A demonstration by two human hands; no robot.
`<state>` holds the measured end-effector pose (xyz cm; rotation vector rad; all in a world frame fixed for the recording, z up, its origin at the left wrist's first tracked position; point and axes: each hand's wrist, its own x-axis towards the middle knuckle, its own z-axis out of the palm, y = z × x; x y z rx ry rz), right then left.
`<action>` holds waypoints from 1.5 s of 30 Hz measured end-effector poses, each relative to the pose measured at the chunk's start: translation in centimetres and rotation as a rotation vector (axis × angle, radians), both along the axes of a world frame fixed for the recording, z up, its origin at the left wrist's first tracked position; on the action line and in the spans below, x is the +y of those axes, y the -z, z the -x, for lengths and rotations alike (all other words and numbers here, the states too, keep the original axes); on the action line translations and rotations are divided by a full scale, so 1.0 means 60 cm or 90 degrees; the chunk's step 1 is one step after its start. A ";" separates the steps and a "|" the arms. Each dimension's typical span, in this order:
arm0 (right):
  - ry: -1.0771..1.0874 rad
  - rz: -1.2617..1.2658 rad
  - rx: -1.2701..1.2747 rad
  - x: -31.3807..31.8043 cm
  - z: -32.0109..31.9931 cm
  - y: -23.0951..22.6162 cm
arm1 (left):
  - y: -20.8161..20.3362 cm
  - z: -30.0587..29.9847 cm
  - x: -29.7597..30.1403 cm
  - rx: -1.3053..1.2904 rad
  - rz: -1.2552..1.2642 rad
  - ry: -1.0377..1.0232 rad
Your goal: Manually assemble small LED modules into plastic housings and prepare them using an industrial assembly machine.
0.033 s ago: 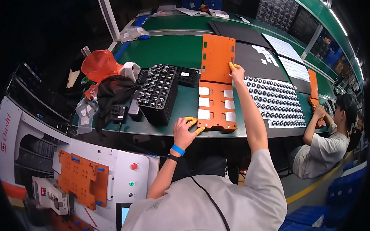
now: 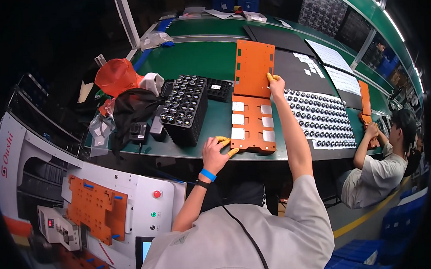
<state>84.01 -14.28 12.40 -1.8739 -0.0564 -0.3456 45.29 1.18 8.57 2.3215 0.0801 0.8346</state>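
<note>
An orange fixture stands at the table's near edge, its lid [image 2: 254, 66] raised from the base [image 2: 254, 147]. White rectangular pieces [image 2: 238, 133] lie in two columns on the base. My right hand [image 2: 276, 86] pinches the lid's right edge, finger and thumb in yellow finger covers. At the base's near left corner is my left hand [image 2: 214, 153], also with yellow finger covers. Its thumb and fingers are apart, the tips against the base's side. A blue wristband [image 2: 208, 175] circles my left wrist.
Left of the fixture stands a tall black block of cylinders [image 2: 182, 109]. To the right, a white sheet holds rows of black round parts [image 2: 322, 119]. A co-worker [image 2: 383, 166] handles another orange fixture [image 2: 366, 110]. A white machine [image 2: 151, 198] with orange plates stands at lower left.
</note>
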 end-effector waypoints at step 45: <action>-0.272 0.415 -0.228 -0.149 0.345 -0.084 | -0.009 -0.006 -0.017 0.046 -0.044 -0.008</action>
